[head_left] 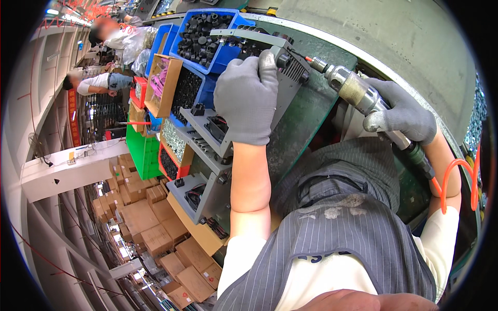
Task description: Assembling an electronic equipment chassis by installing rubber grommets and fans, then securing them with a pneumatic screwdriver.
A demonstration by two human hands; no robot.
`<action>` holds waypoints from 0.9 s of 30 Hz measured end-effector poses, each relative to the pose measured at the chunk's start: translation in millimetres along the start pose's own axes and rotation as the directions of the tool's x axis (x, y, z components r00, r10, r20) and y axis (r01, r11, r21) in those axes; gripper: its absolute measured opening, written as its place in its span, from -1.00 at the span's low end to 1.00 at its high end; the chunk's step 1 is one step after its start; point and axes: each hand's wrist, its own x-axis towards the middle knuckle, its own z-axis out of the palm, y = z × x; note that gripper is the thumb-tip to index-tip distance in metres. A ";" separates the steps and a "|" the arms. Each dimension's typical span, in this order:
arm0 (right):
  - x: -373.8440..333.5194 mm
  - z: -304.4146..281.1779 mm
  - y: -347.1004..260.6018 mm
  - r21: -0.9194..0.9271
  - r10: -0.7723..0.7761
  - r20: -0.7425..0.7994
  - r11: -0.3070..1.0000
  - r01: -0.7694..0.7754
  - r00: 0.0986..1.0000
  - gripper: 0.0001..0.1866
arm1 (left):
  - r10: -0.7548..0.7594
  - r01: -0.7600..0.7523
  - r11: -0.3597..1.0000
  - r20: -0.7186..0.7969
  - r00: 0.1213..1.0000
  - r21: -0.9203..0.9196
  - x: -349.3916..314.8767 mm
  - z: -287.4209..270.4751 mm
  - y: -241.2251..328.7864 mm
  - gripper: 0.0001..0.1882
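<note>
Grey sheet-metal chassis, flat and perforated along one side, lies tilted on the green-topped workbench, near its far edge and just beside the blue bin of small black parts. Left hand, in a grey knit glove, is pressed flat over the chassis's upper corner, fingers curled over the rim: closed on the panel, holding it down. Right hand, also gloved, is wrapped shut around the barrel of a pneumatic screwdriver; its bit tip meets the chassis's right edge by a black fitting. An orange coiled air hose trails from the tool's rear.

Handling judgement: the chassis looks stiff and fairly light, with thin edges that may be sharp (gloves help); best held by the folded rim, not the vented face. The driver looks dense and smooth-metalled, so likely slippery; grip mid-barrel, as here. More grey chassis are stacked along the bench's left edge.
</note>
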 end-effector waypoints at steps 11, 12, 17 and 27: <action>5.5 7.1 -21.7 -0.176 0.070 -0.071 0.981 -0.081 0.995 -0.39 | 0.082 -0.081 0.995 -0.004 0.997 0.056 2.1 2.6 -2.6 -0.57; 6.0 6.3 -21.2 -0.177 0.068 -0.069 0.981 -0.080 0.995 -0.39 | 0.090 -0.090 0.995 0.000 0.996 0.045 1.8 1.9 -2.9 -0.57; 7.4 4.5 -20.8 -0.265 0.023 -0.026 0.964 -0.029 0.999 -0.37 | 0.096 -0.095 0.995 -0.016 0.995 0.031 -2.0 0.7 -4.6 -0.63; -21.5 21.1 19.1 0.111 -0.003 -0.023 0.994 0.005 1.000 -0.28 | 0.090 0.664 -0.670 0.852 0.515 -0.331 -118.9 38.2 19.4 -0.67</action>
